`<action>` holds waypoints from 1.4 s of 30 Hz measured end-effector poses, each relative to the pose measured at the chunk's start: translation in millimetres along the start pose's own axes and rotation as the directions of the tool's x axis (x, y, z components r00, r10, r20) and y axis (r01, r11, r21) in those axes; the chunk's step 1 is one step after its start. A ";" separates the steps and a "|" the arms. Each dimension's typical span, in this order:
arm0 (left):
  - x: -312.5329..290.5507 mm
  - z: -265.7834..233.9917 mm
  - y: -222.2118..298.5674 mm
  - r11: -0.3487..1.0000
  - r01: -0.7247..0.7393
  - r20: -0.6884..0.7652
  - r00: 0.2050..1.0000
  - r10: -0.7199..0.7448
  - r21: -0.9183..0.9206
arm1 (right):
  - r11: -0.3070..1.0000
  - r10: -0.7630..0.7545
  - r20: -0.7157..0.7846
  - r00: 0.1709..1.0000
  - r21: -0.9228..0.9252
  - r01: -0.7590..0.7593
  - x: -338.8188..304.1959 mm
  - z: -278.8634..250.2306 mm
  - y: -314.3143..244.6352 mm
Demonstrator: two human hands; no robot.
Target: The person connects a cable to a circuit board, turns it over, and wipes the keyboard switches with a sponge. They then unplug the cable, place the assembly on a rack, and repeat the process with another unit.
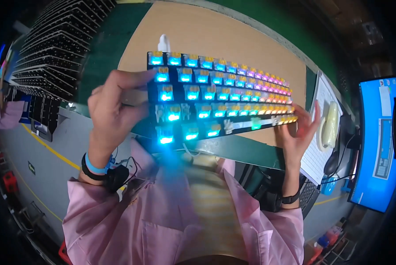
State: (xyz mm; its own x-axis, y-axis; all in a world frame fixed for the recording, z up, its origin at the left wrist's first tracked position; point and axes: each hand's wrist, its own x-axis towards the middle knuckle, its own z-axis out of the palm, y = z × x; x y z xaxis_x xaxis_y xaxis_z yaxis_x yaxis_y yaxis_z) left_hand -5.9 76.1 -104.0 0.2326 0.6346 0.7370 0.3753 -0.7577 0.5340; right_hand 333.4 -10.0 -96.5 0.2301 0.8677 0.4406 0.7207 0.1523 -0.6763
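A black keyboard without keycaps is held up between my two hands. Its exposed switches glow cyan at the left end and shade to pink and orange toward the right. My left hand pinches the left edge, thumb and fingers closed on it. At the far right end my right hand grips the edge; some of its fingers are hidden behind the board. A white plug or cable end rises behind the upper left corner. The board is tilted, with its left end looking nearer.
Beneath the keyboard lies a tan cardboard sheet on a green table. Black perforated plates are stacked at the left. Papers, a pale yellow wrapped item, a black mouse and a lit monitor stand at right.
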 end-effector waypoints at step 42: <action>157.7 150.0 165.9 0.733 -0.646 -0.001 0.751 0.661 -0.213 | 0.438 0.063 0.436 0.898 0.797 -0.417 -14.7 -33.9 -84.3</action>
State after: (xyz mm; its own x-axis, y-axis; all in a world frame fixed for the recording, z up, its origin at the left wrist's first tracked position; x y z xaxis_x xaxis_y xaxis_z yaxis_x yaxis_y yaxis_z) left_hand 227.6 73.3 38.6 0.4220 -0.0242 0.9063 -0.0660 -0.9978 0.0041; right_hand 291.5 -51.7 -26.0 -0.0330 0.9948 0.0959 -0.3015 0.0816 -0.9500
